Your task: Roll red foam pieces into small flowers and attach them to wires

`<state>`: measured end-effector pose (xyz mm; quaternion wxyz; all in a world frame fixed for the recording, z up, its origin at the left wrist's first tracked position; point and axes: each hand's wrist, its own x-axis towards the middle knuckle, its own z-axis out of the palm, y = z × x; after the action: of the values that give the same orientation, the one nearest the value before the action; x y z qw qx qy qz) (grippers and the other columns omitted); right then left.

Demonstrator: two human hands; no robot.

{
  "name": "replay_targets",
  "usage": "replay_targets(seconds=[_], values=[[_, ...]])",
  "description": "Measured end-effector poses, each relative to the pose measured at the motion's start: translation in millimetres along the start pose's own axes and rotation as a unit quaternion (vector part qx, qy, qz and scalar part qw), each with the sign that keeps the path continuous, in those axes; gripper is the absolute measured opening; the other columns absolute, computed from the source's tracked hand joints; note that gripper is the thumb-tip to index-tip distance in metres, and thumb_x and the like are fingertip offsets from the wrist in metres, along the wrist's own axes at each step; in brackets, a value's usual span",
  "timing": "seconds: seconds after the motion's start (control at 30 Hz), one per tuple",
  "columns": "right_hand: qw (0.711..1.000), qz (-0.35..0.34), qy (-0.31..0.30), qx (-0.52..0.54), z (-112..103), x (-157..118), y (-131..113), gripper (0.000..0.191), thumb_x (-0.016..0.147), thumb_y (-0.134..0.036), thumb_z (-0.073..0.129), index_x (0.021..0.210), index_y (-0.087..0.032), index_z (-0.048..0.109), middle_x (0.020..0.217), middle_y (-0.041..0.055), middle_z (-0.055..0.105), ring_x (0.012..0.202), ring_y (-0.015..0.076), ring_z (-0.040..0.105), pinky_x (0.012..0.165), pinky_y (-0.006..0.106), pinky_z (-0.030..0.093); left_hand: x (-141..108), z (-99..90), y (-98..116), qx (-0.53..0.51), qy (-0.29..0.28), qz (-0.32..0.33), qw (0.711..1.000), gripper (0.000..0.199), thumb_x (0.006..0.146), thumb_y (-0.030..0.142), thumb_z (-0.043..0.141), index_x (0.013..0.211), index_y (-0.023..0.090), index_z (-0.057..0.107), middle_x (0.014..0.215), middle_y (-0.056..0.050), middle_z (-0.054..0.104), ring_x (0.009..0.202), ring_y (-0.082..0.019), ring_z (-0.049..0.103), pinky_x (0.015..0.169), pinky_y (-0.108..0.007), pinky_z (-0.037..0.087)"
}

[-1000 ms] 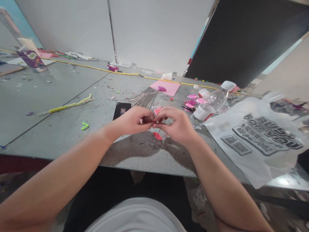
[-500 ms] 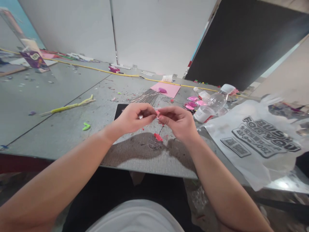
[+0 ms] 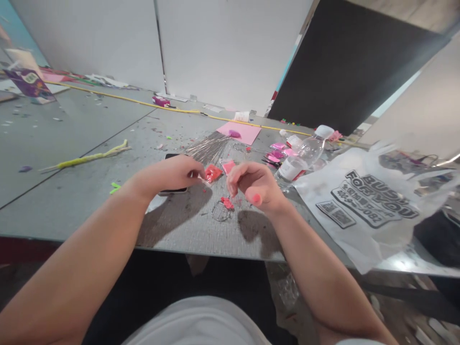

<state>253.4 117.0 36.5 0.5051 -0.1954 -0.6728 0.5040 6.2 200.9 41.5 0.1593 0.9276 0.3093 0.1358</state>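
My left hand [image 3: 178, 173] is closed, its fingertips pinching the edge of a small clear packet of red modelling clay [image 3: 214, 173] on the table. To its right, my right hand [image 3: 256, 186] is raised with fingers loosely curled and thumb apart. A small coral-red piece of clay [image 3: 256, 199] rests on the thumb tip, with no finger pressing on it. Between and below the hands lies a wire loop [image 3: 222, 212] with a red clay flower [image 3: 227, 203] on it. A pink packet [image 3: 228, 166] lies behind the hands. Under my left hand is a dark phone-like slab [image 3: 175, 191], partly covered.
Thin metal wires [image 3: 208, 147] fan out near pink paper [image 3: 247, 132]. Right of my hands stand a clear plastic bottle [image 3: 304, 155] and a printed white plastic bag [image 3: 359, 201]. A yellow-green fuzzy stick [image 3: 89, 159] lies left; a yellow cord [image 3: 143, 102] crosses behind.
My hands have moved apart from their fingertip-to-fingertip pinch. The left has gone down-left to the red packet; the right has opened, showing the clay piece on its thumb. The view has shifted slightly.
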Motion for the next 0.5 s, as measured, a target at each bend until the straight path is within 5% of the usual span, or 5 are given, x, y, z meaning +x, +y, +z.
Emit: replay_targets(seconds=[0.13,0.5], values=[[0.999,-0.021,-0.032,0.003,-2.2,-1.2,1.3,0.059,0.052,-0.068,0.095,0.082,-0.023,0.072,0.064,-0.0032,0.066,0.060,0.0136,0.061,0.056,0.028,0.049,1.3,3.0,-7.6,-0.018,-0.087,-0.016,0.996,0.021,0.081,0.026,0.069,0.097,0.026,0.084,0.089,-0.002,0.078,0.077,-0.018,0.067,0.071,-0.026,0.045],[0.999,-0.031,-0.018,-0.001,-5.6,-2.2,-2.1,0.057,0.058,-0.071,0.093,0.083,-0.024,0.072,0.064,-0.0029,0.065,0.059,0.0142,0.058,0.055,0.029,0.046,3.3,3.9,-4.6,-0.020,-0.130,-0.039,0.991,0.026,0.083,0.020,0.071,0.104,0.026,0.085,0.100,-0.004,0.080,0.088,-0.020,0.071,0.077,-0.027,0.047]])
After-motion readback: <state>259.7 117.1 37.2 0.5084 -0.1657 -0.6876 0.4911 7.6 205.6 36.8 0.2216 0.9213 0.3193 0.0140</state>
